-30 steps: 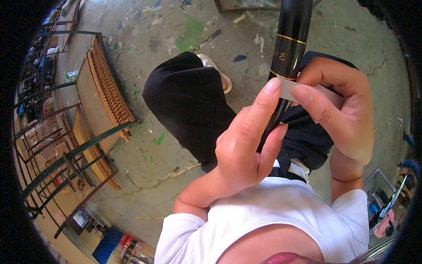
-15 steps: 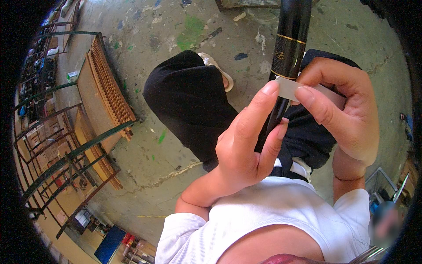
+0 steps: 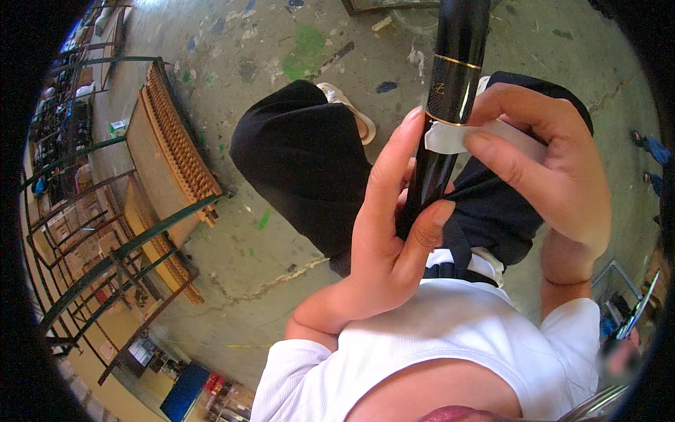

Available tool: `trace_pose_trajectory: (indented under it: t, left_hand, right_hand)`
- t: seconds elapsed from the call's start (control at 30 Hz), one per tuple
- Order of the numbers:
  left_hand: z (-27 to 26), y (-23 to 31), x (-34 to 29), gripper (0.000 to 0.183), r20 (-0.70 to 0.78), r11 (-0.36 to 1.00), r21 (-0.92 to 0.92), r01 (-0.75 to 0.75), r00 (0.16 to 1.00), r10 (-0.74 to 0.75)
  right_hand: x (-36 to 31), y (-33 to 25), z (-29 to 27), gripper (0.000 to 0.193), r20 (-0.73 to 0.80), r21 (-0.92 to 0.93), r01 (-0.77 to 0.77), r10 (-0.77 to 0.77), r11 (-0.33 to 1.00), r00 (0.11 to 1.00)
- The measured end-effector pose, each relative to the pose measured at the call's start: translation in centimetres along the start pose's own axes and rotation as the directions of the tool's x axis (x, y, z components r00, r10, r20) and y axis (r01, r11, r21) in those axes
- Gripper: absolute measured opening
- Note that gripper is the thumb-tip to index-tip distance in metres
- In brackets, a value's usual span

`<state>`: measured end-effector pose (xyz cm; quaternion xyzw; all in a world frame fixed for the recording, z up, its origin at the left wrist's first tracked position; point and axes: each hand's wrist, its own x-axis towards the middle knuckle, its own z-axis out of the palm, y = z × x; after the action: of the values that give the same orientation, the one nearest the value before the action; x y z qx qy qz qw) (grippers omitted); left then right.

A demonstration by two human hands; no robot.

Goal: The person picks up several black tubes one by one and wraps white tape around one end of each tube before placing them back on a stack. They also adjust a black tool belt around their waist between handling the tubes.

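Holding a pale strip (image 3: 444, 138) against a glossy black rod (image 3: 458, 35).
The right hand (image 3: 552, 158) has its fingers pinching the strip, whose end lies across the rod just below a gold ring (image 3: 450, 122); the left hand (image 3: 390, 246) has its fingers grasping the rod's narrower lower part, the index finger along its side. The rod slants up between the knees of black trousers (image 3: 302, 162), above the concrete floor (image 3: 394, 42).
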<state>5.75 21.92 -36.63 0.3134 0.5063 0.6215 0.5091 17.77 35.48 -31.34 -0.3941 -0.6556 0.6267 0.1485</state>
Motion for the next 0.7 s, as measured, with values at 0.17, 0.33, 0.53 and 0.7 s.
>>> trace_pose_trajectory:
  t: [0.17,0.33,0.53,0.7]
  left_hand:
    - [0.0,0.4,0.0,0.053,-0.064,0.993,-0.101,0.060,0.996,-0.067]
    - [-0.6,0.6,0.2,0.039,-0.146,0.969,-0.185,0.162,0.971,-0.190]
    - [-0.5,1.1,0.4,0.043,-0.145,0.976,-0.111,0.185,0.969,-0.200]
    - [-0.2,1.6,0.3,0.048,-0.199,0.969,-0.092,0.228,0.949,-0.243]
  right_hand:
    - [-0.3,1.0,-3.3,0.023,0.102,-0.121,-0.101,0.113,0.987,0.988]
    - [-1.5,1.6,-5.0,0.025,0.067,-0.196,-0.109,0.125,0.975,0.990]
    - [-3.7,0.9,-4.1,0.029,-0.039,-0.286,0.084,-0.099,0.955,0.994]
    - [-2.7,0.6,-4.0,0.030,-0.017,-0.299,-0.014,0.009,0.954,1.000]
